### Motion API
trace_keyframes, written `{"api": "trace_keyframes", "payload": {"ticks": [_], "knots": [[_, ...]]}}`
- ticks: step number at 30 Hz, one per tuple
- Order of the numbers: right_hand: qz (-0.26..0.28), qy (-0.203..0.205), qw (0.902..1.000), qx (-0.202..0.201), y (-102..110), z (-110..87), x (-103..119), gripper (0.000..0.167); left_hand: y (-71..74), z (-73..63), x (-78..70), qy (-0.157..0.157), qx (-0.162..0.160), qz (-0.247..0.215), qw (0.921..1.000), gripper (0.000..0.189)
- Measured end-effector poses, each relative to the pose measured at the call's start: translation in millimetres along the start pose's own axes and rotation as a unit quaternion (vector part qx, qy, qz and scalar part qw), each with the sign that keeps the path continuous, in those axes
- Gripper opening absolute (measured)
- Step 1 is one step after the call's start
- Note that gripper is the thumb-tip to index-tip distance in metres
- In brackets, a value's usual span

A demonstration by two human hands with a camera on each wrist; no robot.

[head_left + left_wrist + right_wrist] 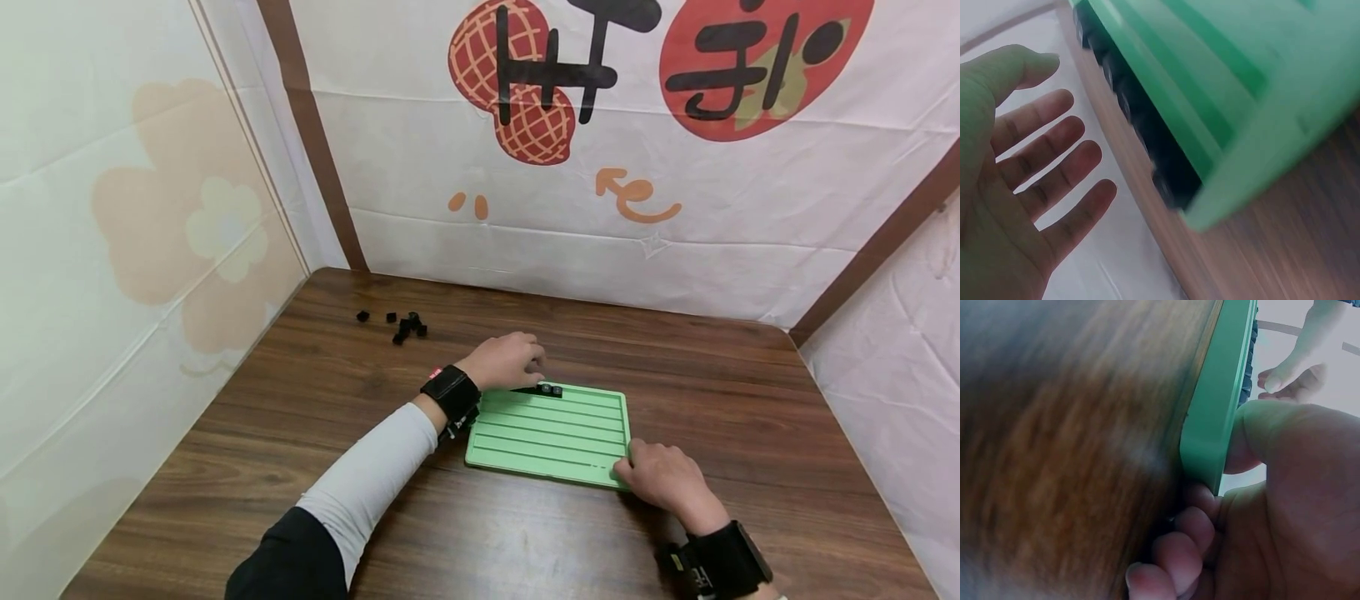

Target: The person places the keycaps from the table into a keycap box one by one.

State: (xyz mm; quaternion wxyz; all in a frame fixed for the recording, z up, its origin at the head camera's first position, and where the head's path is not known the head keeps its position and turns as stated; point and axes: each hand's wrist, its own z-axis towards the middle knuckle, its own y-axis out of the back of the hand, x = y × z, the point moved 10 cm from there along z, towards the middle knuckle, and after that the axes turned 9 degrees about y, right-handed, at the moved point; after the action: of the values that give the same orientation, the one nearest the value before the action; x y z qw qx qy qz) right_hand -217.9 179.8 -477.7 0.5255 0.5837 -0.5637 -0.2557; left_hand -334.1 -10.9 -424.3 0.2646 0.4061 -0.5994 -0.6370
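A light green ridged board [551, 429] lies on the table, with a row of small black blocks [1125, 103] along its far edge. My left hand [504, 362] is over that edge at the far left corner. In the left wrist view its fingers are loosely spread with nothing between them, apart from the blocks. At the near right corner of the board, my right hand [666, 477] grips the rim. The right wrist view shows the thumb over the board's edge [1210, 425] and the other fingers curled by its lower side. In the head view the left hand hides part of the row.
Several loose black blocks [405, 327] lie scattered at the back left of the brown wooden table [720, 375]. White printed cloth walls [420, 242] stand behind and beside it. Black straps with devices [452, 395] are worn on both wrists.
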Motion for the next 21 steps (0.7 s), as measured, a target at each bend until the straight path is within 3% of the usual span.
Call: {"api": "trace_keyframes", "payload": {"ticks": [11, 21], "knots": [[0.011, 0.010, 0.9999, -0.009, 1, -2.7, 1, 0.022, 17.0, -14.8, 45.8, 0.064, -0.017, -0.010, 0.9978, 0.029], [0.001, 0.007, 0.9999, -0.010, 1, -0.6, -1, 0.021, 30.1, -38.4, 102.2, 0.134, -0.051, -0.004, 0.9896, 0.033]]}}
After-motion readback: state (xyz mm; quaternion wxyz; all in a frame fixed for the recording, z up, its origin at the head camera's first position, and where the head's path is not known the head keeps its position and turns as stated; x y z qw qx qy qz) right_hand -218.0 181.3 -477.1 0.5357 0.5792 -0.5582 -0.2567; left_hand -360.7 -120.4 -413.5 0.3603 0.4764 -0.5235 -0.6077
